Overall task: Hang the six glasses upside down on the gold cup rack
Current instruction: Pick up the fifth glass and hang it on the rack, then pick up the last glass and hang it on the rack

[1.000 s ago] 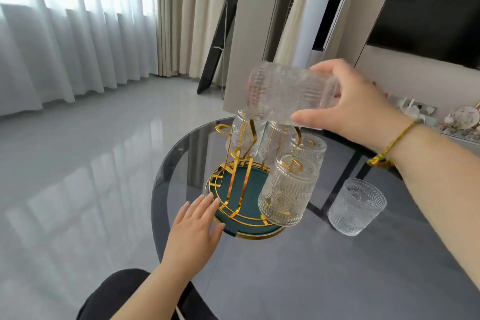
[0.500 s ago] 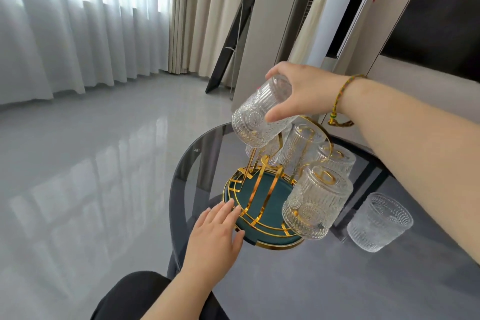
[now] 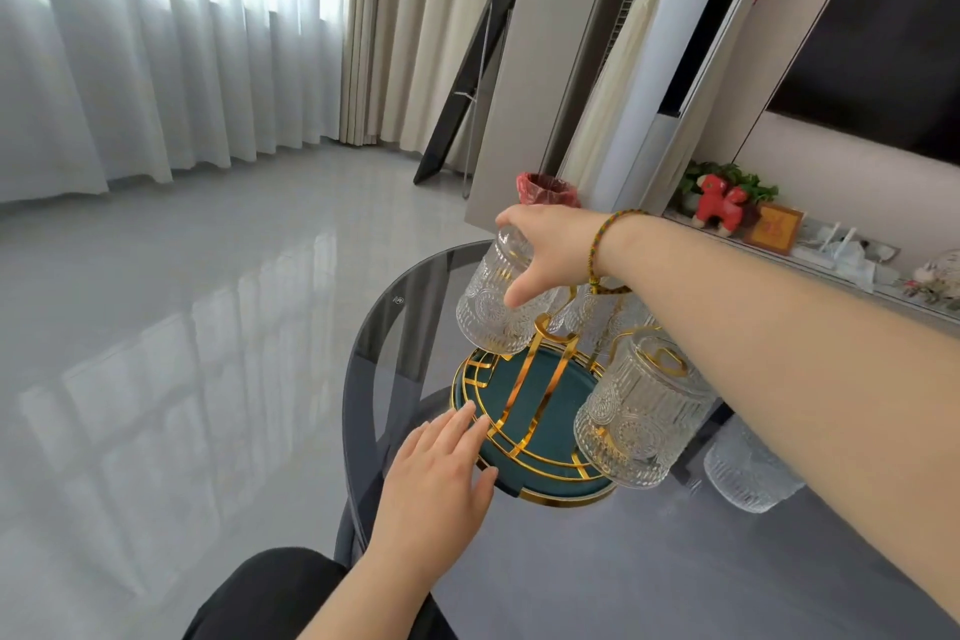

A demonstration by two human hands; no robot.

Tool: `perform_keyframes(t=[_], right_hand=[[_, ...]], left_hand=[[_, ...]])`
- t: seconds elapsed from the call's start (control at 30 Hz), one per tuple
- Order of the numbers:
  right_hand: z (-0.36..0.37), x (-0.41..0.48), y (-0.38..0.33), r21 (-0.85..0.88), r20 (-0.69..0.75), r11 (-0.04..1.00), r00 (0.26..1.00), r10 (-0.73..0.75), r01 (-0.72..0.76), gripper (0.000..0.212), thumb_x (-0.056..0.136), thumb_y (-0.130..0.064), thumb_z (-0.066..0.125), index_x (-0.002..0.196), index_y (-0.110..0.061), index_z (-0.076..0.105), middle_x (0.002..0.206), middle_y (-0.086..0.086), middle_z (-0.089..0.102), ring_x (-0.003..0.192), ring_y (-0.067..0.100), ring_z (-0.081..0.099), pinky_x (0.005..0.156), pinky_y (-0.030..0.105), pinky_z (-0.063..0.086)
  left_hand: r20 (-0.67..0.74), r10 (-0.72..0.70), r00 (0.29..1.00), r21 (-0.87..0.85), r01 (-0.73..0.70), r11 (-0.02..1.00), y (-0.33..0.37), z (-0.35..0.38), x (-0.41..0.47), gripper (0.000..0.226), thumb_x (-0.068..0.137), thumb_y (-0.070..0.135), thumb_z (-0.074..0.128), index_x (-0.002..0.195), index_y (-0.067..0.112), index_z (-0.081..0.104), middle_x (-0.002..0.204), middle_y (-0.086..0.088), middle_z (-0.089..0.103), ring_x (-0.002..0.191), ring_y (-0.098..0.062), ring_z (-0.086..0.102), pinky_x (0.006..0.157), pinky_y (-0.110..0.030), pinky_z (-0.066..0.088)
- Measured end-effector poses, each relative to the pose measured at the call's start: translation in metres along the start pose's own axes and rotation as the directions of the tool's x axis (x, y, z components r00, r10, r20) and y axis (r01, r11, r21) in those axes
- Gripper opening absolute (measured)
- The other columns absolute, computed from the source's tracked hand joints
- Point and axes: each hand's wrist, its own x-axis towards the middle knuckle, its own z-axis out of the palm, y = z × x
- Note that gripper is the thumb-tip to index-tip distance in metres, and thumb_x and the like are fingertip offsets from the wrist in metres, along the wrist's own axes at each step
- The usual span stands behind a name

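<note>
So the right hand point(image 3: 545, 244) is wrapped over the base of an embossed glass point(image 3: 491, 307), thumb pressed down the near side and the other fingers curled behind it. The glass is upside down, tilted a bit, mouth pointing down toward the far-left side of the gold cup rack point(image 3: 540, 369). I honestly can't tell whether it's already sitting on a prong or just hovering over one. There's a braided bracelet point(image 3: 602, 244) on that wrist.

The left hand point(image 3: 436, 478) is flat and spread, holding nothing, fingertips point(image 3: 467, 413) resting on the near-left rim of the rack's round teal tray point(image 3: 524, 473) (looks like it's touching the gold edge).

Another glass, the front one point(image 3: 636, 424), hangs upside down on the near-right prong, and you can see the gold loop through its base. More hung glasses point(image 3: 597, 322) sit behind the right forearm, but the arm covers them too much to count. One upright glass point(image 3: 748, 473) stands on the dark glass table point(image 3: 571, 587), just right of the rack and partly hidden under the forearm.

Behind it all there's a red toy animal point(image 3: 719, 205) on a shelf by the wall.
</note>
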Motion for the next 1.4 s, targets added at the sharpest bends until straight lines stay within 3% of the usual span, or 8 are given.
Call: perform_keyframes(t=[0.43, 0.63, 0.83, 0.93, 1.03, 1.17, 1.27, 1.4], right_hand=[[0.015, 0.008, -0.004, -0.091, 0.016, 0.995, 1.0, -0.027, 0.028, 0.088, 0.069, -0.038, 0.068, 0.136, -0.009, 0.018, 0.142, 0.011, 0.037, 0.125, 0.028, 0.041, 0.099, 0.043, 0.041], [0.004, -0.017, 0.003, 0.011, -0.114, 0.999, 0.993, -0.036, 0.037, 0.086, 0.074, -0.038, 0.063, 0.139, -0.012, 0.013, 0.15, 0.009, 0.024, 0.134, 0.025, 0.029, 0.106, 0.036, 0.03], [0.008, -0.088, 0.027, 0.226, -0.343, 0.972, 0.939, 0.015, 0.067, 0.07, 0.079, -0.031, 0.059, 0.137, -0.017, 0.022, 0.147, 0.005, 0.031, 0.131, 0.019, 0.032, 0.104, 0.029, 0.028], [0.029, -0.132, 0.048, 0.343, -0.482, 0.935, 0.871, 0.095, 0.088, 0.062, 0.079, -0.026, 0.059, 0.133, -0.02, 0.032, 0.139, -0.001, 0.042, 0.125, 0.013, 0.037, 0.094, 0.009, 0.022], [0.063, -0.166, 0.067, 0.549, -0.642, 0.823, 0.703, 0.305, 0.145, 0.045, 0.076, -0.013, 0.063, 0.118, -0.018, 0.051, 0.111, -0.009, 0.056, 0.106, 0.004, 0.048, 0.082, -0.009, 0.022], [0.127, -0.19, 0.099, 0.794, -0.577, 0.596, 0.453, 0.68, 0.116, 0.03, 0.075, -0.005, 0.062, 0.104, -0.014, 0.058, 0.093, -0.004, 0.061, 0.096, 0.016, 0.057, 0.084, 0.015, 0.038], [0.175, -0.197, 0.114, 0.885, -0.448, 0.464, 0.337, 0.828, 0.036, 0.034, 0.073, -0.007, 0.065, 0.105, -0.011, 0.055, 0.104, 0.009, 0.059, 0.097, 0.02, 0.052, 0.085, 0.025, 0.035], [0.215, -0.196, 0.123, 0.95, -0.291, 0.311, 0.289, 0.912, -0.024, 0.057, 0.069, -0.012, 0.071, 0.119, -0.009, 0.043, 0.12, 0.015, 0.048, 0.103, 0.023, 0.045, 0.088, 0.03, 0.035]], left_hand=[[-0.02, -0.002, 1.0, 0.003, 0.002, 1.0, -0.002, 0.002, 0.0, 0.051, 0.092, 0.044, 0.032, 0.14, 0.032, 0.016, 0.153, 0.009, 0.016, 0.14, -0.01, 0.013, 0.115, -0.028, 0.009], [-0.015, 0.002, 1.0, 0.018, -0.001, 1.0, 0.002, 0.0, -0.001, 0.052, 0.092, 0.046, 0.032, 0.14, 0.031, 0.016, 0.153, 0.009, 0.016, 0.14, -0.01, 0.013, 0.114, -0.027, 0.01], [-0.008, 0.055, 0.998, -0.005, -0.055, 0.998, 0.009, -0.012, -0.007, 0.046, 0.091, 0.04, 0.04, 0.136, 0.034, 0.028, 0.15, 0.008, 0.026, 0.138, -0.012, 0.022, 0.114, -0.031, 0.018], [-0.036, 0.079, 0.996, 0.011, -0.078, 0.997, 0.017, -0.018, -0.016, 0.044, 0.086, 0.029, 0.056, 0.129, 0.025, 0.045, 0.139, 0.002, 0.045, 0.13, -0.019, 0.039, 0.108, -0.037, 0.031], [-0.173, 0.186, 0.967, 0.024, -0.185, 0.983, 0.03, -0.014, -0.029, 0.033, 0.065, 0.014, 0.08, 0.095, 0.017, 0.07, 0.095, 0.0, 0.073, 0.09, -0.019, 0.069, 0.077, -0.033, 0.055], [-0.086, 0.384, 0.919, 0.007, -0.385, 0.923, 0.059, -0.005, -0.045, 0.017, 0.057, 0.021, 0.08, 0.071, 0.028, 0.072, 0.068, 0.016, 0.072, 0.063, -0.001, 0.067, 0.055, -0.013, 0.049], [0.042, 0.421, 0.906, 0.004, -0.422, 0.907, 0.081, 0.005, -0.049, 0.019, 0.06, 0.031, 0.079, 0.077, 0.033, 0.07, 0.079, 0.023, 0.07, 0.072, 0.006, 0.065, 0.061, -0.009, 0.048], [0.134, 0.344, 0.929, -0.013, -0.346, 0.938, 0.096, 0.024, -0.044, 0.033, 0.088, 0.04, 0.047, 0.12, 0.033, 0.051, 0.129, 0.017, 0.051, 0.122, -0.001, 0.044, 0.1, -0.016, 0.032]])
